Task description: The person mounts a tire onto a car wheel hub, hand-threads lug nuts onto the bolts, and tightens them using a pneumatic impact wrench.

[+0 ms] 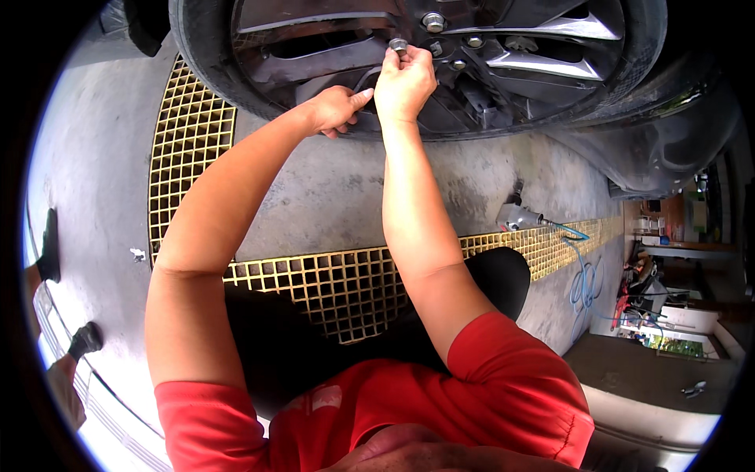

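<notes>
A dark alloy wheel (314, 67) with its black tire (206, 63) fills the top of the head view. My right hand (406, 85) reaches up to the wheel's middle, its fingertips closed on a silver lug nut (399, 46). Other lug nuts (433, 22) sit around the hub. Close by on the left, my left hand (336, 108) is in front of the wheel's lower part. Its thumb points toward my right wrist and its other fingers curl under; whatever they may hold is hidden.
A grey impact wrench (519, 216) lies on the concrete floor at right, joined to a coiled blue air hose (583, 285). Yellow floor grating (330, 287) runs below my arms and up the left. Another person's feet (85, 340) show at far left; the car body (653, 149) is upper right.
</notes>
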Tool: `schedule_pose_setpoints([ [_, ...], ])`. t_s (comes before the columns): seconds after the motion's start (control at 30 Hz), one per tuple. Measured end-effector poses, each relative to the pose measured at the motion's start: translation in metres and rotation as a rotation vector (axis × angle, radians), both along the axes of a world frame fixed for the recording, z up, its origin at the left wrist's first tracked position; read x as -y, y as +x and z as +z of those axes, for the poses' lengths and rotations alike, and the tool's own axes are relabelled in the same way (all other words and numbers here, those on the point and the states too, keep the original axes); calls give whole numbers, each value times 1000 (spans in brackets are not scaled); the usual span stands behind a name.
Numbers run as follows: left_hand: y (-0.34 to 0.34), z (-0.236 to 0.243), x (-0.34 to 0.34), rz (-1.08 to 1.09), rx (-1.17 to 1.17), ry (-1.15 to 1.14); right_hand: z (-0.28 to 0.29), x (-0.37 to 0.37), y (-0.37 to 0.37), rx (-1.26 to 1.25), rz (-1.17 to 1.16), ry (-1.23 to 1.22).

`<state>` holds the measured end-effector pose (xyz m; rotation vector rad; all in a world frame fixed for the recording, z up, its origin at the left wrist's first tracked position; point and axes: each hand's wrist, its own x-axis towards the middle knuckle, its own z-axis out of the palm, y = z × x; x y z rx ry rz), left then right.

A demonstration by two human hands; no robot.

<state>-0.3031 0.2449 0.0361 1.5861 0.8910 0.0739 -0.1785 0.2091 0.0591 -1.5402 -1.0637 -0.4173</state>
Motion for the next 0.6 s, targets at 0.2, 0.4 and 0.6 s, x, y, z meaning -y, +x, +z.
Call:
schedule_pose_setpoints([
  [0.2,-1,0,-4,-51,-24,68,-4,-1,0,17,-81,-34],
  [0.4,-2,-7,-6,-35,1,138,5,1,-1,-9,-123,-77],
  [0.6,1,-7,-10,-92,-67,149,8,-1,-2,-269,-50,-160],
])
